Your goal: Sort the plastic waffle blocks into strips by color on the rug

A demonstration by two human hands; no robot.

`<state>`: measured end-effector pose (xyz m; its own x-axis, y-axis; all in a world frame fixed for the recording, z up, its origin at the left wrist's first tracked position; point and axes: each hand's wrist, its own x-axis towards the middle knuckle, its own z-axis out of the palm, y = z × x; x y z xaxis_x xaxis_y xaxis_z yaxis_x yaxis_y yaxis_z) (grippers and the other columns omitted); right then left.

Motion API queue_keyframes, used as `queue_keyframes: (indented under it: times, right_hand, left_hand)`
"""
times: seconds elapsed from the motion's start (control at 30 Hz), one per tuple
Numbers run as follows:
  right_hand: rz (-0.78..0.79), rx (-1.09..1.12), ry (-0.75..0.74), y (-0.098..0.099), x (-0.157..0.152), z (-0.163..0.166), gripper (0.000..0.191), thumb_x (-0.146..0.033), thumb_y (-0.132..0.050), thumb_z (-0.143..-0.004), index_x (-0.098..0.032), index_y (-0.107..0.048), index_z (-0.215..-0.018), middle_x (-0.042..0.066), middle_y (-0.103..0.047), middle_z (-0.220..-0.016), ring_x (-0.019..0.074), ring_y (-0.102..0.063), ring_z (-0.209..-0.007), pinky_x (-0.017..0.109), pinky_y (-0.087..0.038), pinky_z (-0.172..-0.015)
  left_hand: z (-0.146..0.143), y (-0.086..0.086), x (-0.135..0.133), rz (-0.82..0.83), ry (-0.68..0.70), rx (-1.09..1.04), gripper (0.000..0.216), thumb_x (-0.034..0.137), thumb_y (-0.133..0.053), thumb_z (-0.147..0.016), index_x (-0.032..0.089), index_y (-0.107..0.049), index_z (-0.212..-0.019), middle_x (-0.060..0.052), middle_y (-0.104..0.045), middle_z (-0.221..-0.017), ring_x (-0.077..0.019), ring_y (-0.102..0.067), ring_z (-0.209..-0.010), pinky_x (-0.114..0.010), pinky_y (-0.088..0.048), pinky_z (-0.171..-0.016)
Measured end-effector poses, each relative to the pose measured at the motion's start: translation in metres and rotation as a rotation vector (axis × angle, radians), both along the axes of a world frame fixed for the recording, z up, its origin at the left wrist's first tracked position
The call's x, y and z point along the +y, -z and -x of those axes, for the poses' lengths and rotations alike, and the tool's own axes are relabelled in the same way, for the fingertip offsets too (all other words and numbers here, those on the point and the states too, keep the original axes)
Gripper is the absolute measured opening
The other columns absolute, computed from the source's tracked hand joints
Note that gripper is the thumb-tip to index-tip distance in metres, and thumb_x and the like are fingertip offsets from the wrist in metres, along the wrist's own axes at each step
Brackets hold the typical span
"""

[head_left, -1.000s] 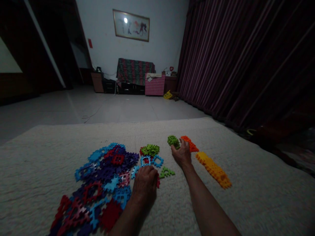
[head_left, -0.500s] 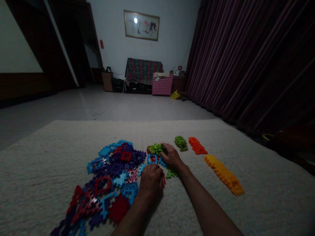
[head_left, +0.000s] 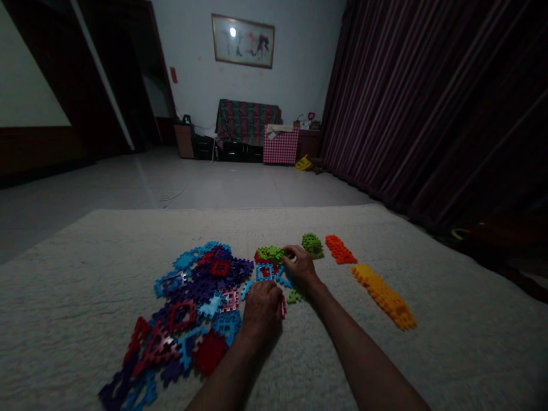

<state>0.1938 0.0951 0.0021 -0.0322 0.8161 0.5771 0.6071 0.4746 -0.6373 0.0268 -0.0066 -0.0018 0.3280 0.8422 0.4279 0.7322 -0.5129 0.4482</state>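
Flat, toothed pieces on a cream cover (head_left: 85, 285): left, a jumbled heap (head_left: 205, 279) of blue, purple and red; centre, bright green pieces (head_left: 269, 253) over red; right, a yellow-orange row (head_left: 383, 297). Left hand (head_left: 263, 311) palm down, fingertips hidden, grip indeterminable; right hand (head_left: 301, 266) with fingers curved beside the green pieces, closure unclear

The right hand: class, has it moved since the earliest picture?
Yes: against the orange stack, the right hand has moved left, to the green-topped pile.
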Motion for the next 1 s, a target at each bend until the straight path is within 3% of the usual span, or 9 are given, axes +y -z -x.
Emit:
queue_keyframes:
  times: [0.13,0.23,0.33,0.43,0.5,0.57,0.67,0.8,1.0]
  right_hand:
    - [0.053,0.131,0.085,-0.007,-0.011,-0.018,0.016,-0.029,-0.057,-0.076,-0.019,-0.065,-0.086,0.003,-0.067,-0.080,0.0176,-0.062,-0.072,0.028,-0.052,-0.063]
    - [0.016,0.067,0.134,-0.006,-0.026,-0.040,0.013,-0.026,-0.055,-0.074,-0.020,-0.064,-0.082,0.004,-0.066,-0.083,0.0186,-0.063,-0.076,0.029,-0.052,-0.064]
    - [-0.015,-0.068,0.079,0.002,-0.044,-0.062,0.016,-0.017,-0.050,-0.071,-0.021,-0.063,-0.080,0.007,-0.066,-0.089,0.0210,-0.063,-0.087,0.035,-0.055,-0.077]
    - [-0.009,-0.156,0.011,0.010,-0.059,-0.075,0.036,-0.011,-0.049,-0.063,-0.020,-0.064,-0.094,0.010,-0.064,-0.109,0.0235,-0.060,-0.108,0.042,-0.051,-0.096]
    - [0.031,-0.176,0.023,0.014,-0.064,-0.077,0.052,-0.013,-0.050,-0.062,-0.019,-0.061,-0.112,0.012,-0.060,-0.121,0.0240,-0.057,-0.117,0.042,-0.048,-0.102]
    - [0.071,-0.200,0.075,0.016,-0.065,-0.073,0.056,-0.016,-0.053,-0.067,-0.018,-0.058,-0.122,0.012,-0.060,-0.123,0.0245,-0.057,-0.116,0.042,-0.048,-0.102]
    - [0.066,-0.261,0.172,0.016,-0.061,-0.064,0.044,-0.025,-0.058,-0.074,-0.016,-0.061,-0.117,0.013,-0.063,-0.115,0.0267,-0.059,-0.110,0.045,-0.048,-0.100]
    - [0.023,-0.348,0.216,0.015,-0.054,-0.055,0.037,-0.028,-0.062,-0.075,-0.016,-0.064,-0.109,0.013,-0.066,-0.106,0.0284,-0.060,-0.104,0.046,-0.049,-0.097]
    - [0.058,-0.414,0.255,0.013,-0.058,-0.051,0.038,-0.024,-0.063,-0.072,-0.017,-0.064,-0.110,0.012,-0.067,-0.101,0.0278,-0.061,-0.098,0.043,-0.050,-0.091]
  left_hand:
    - [0.001,0.000,0.000,0.018,0.010,0.003,0.017,0.012,-0.053,-0.087,0.019,-0.068,-0.084,-0.007,-0.067,-0.100,-0.0228,-0.057,-0.098,-0.039,-0.044,-0.091]
    - [0.001,0.000,0.001,0.023,0.012,-0.001,0.017,0.012,-0.053,-0.087,0.019,-0.069,-0.086,-0.007,-0.068,-0.100,-0.0232,-0.058,-0.099,-0.039,-0.044,-0.092]
    - [0.001,-0.001,0.000,0.022,0.012,-0.002,0.017,0.012,-0.054,-0.087,0.019,-0.069,-0.087,-0.007,-0.068,-0.101,-0.0237,-0.057,-0.099,-0.039,-0.044,-0.092]
    - [0.001,-0.001,0.000,0.022,0.009,-0.004,0.016,0.012,-0.054,-0.087,0.019,-0.069,-0.087,-0.007,-0.068,-0.102,-0.0237,-0.057,-0.099,-0.039,-0.044,-0.092]
    - [0.001,-0.001,0.000,0.022,0.008,-0.006,0.017,0.013,-0.054,-0.087,0.019,-0.069,-0.087,-0.007,-0.068,-0.102,-0.0233,-0.057,-0.099,-0.039,-0.044,-0.092]
    - [0.001,-0.001,0.000,0.022,0.009,0.001,0.017,0.013,-0.053,-0.087,0.019,-0.069,-0.088,-0.007,-0.068,-0.102,-0.0232,-0.057,-0.099,-0.039,-0.044,-0.092]
    - [0.001,-0.002,0.000,0.015,0.008,0.016,0.018,0.012,-0.052,-0.087,0.019,-0.069,-0.087,-0.008,-0.068,-0.102,-0.0234,-0.057,-0.099,-0.040,-0.044,-0.092]
    - [0.001,-0.003,-0.001,0.006,0.006,0.017,0.019,0.012,-0.052,-0.088,0.019,-0.069,-0.088,-0.008,-0.068,-0.101,-0.0232,-0.058,-0.098,-0.040,-0.044,-0.092]
    - [0.000,-0.002,-0.001,-0.013,0.008,-0.005,0.019,0.011,-0.051,-0.088,0.019,-0.069,-0.088,-0.008,-0.068,-0.101,-0.0226,-0.058,-0.097,-0.040,-0.045,-0.092]
